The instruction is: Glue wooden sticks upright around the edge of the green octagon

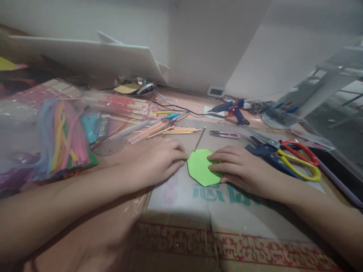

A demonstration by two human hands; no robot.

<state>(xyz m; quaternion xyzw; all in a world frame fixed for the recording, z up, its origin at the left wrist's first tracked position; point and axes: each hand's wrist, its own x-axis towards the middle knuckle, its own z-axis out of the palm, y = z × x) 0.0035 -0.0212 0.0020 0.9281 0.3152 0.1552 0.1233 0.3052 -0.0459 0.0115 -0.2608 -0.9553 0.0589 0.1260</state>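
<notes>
Dim light, broad grey shadow on the wall (215, 45), glints on plastic packaging (121, 104), edges blurred and stretched

Place: a handicraft corner, set out on a table (195, 101) against a pale wall (204, 49); whether it belongs to a home or a small workshop cannot be told;
Glue gun (231, 108): corded, with a red light glowing, towards the back; a tool for handicraft;
Cutters: scissors (270, 139) with one red and one yellow handle; small snips (225, 134) near them;
Supplies: a bundle of fuzzy strips (61, 151) in many colours; loose thin sticks (181, 131);
Cardboard (181, 241): red-patterned, spread under the work;
Green shape (202, 166): flat, many-sided, straight-edged, amid these craft goods.
</notes>
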